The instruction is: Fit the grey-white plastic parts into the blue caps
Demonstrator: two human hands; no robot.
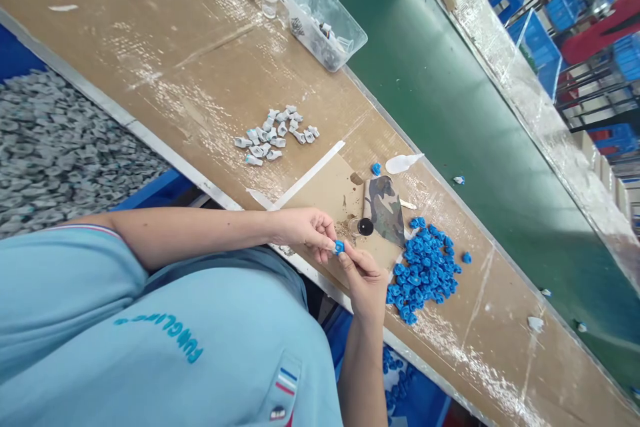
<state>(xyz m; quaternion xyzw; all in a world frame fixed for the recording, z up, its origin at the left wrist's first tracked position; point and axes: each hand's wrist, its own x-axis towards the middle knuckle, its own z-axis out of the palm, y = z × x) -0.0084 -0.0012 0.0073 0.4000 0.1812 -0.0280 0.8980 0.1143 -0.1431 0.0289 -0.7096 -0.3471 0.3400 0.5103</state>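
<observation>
Between my two hands is a small blue piece [339,247] with a bit of white at its left side. My left hand [316,233] pinches it from the left, and the fingertips of my right hand [363,270] close on it from the right. Just beyond my fingers stands a small jar with a black top [365,227], beside a camouflage cloth [386,208]. A heap of blue pieces [427,267] lies to the right of my right hand. Farther off at the left, a loose group of grey-white pieces [275,133] rests on the brown table [200,80].
A clear plastic box [325,23] with small parts stands at the table's far edge, by a green belt [430,80]. A bin of grey pieces [65,147] is at the left below the table; a blue bin [425,393] sits below at the right.
</observation>
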